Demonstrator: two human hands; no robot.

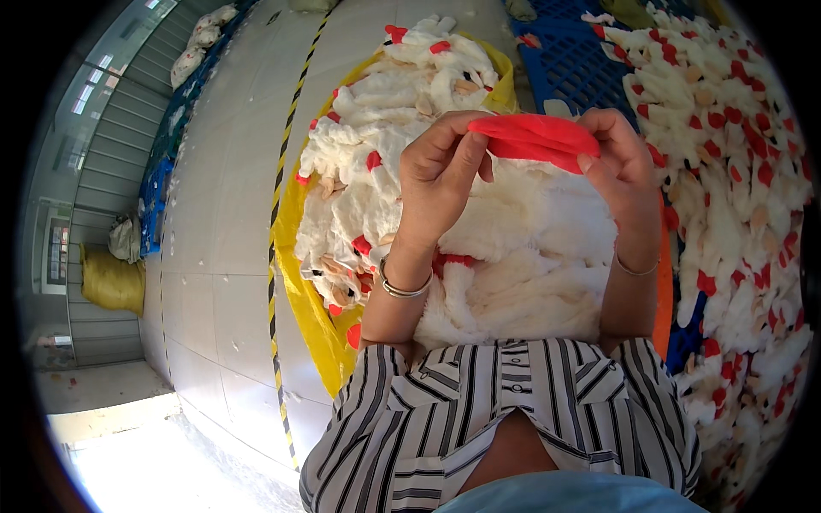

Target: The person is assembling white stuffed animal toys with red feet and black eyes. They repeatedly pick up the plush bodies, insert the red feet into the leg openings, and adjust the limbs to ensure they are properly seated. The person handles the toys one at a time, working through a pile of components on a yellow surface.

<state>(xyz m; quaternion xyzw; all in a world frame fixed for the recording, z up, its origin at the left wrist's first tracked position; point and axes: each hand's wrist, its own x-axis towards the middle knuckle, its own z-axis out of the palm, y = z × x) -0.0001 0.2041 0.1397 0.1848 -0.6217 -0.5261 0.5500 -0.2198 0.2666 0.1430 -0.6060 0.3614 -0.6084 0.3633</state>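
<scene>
A folded piece of red plush fabric (537, 141) is stretched between my two hands at chest height. My left hand (445, 162) pinches its left end between thumb and fingers. At the other end, the fingers and thumb of my right hand (620, 162) grip the red edge. Right below the hands lie white plush pieces (530, 222), soft and flat, with no stuffing visible. Beyond and to the left, more white plush skins (359, 184) with red and tan patches are heaped on a yellow sheet or sack (321, 333).
A large heap of similar white plush skins with red parts (727, 154) spreads along the right. Blue plastic pallets (560, 51) show at the back. A black-and-yellow floor stripe (278, 222) runs along the left over grey tiles. A full yellow sack (113, 280) stands by the far left wall.
</scene>
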